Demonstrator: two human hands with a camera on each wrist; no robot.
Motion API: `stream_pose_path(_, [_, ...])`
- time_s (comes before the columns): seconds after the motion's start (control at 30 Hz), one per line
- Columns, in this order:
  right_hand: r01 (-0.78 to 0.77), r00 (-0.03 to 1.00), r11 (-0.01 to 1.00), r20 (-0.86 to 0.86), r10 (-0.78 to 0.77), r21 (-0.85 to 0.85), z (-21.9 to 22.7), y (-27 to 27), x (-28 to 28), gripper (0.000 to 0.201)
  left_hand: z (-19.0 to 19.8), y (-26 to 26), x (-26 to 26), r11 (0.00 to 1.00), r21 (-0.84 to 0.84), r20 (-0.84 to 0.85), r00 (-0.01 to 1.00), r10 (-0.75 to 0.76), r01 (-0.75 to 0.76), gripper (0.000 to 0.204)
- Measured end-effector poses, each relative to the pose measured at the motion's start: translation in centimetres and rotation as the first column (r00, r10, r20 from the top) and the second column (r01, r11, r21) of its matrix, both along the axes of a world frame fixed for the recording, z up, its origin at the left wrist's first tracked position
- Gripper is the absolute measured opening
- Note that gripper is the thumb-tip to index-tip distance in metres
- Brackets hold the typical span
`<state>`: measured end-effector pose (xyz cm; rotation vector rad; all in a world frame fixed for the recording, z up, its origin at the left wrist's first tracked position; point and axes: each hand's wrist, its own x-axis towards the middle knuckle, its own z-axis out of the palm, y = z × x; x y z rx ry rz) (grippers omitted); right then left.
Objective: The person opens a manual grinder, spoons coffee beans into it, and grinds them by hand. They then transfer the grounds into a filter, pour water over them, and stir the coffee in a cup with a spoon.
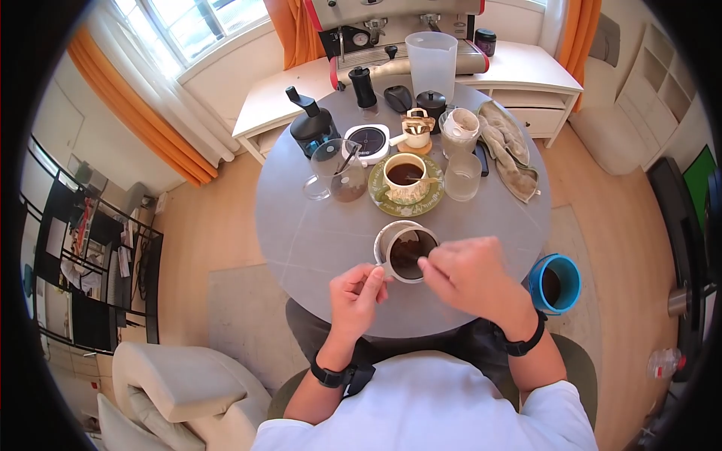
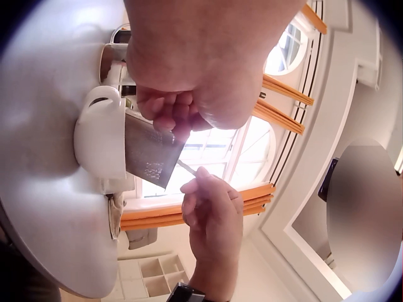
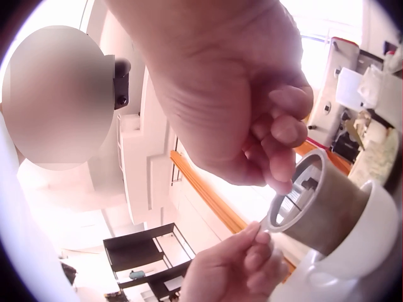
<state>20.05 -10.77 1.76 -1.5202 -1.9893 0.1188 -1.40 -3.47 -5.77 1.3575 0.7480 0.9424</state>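
A metal mesh strainer [image 2: 151,148] stands in a white cup [image 2: 101,135] near the table's front edge, its rim above the cup. Dark brown coffee grounds [image 1: 407,251] show inside the strainer in the head view. My left hand [image 1: 356,301] pinches the strainer's small side handle between thumb and fingers. From the right side, my right hand [image 1: 477,278] holds a thin stick [image 2: 187,167] that reaches down into the strainer. Most of the stick is hidden by the fingers and the strainer wall. The cup's handle [image 2: 104,95] is free of both hands.
Beyond the strainer, a cup of dark coffee [image 1: 404,175] stands on a green saucer [image 1: 383,203]. Around it are a glass jug [image 1: 331,161], a white scale [image 1: 367,144], a glass [image 1: 462,177] and a cloth [image 1: 508,143]. A blue bucket [image 1: 538,284] is at the right.
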Motion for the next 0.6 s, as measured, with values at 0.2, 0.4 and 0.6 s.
stream_pose_path(0.2, [0.220, 0.963, 0.967, 0.129, -0.236, 0.126, 1.5, 2.3, 0.6, 0.026, 0.2, 0.9, -0.2, 0.975, -0.220, 0.124, 0.992, 0.029, -0.001, 0.029])
stream_pose_path(0.4, [0.061, 0.957, 0.985, 0.272, -0.103, 0.161, 2.9, 3.9, 1.0, 0.023, 0.9, 2.3, -0.2, 0.939, -0.341, 0.235, 0.971, 0.036, 0.048, 0.028])
stream_pose_path(0.6, [-0.155, 0.980, 0.988, 0.131, 0.151, 0.023, 3.0, 6.2, 0.5, 0.023, 1.1, 2.5, 0.2, 0.944, -0.327, 0.216, 0.976, 0.031, 0.042, 0.028])
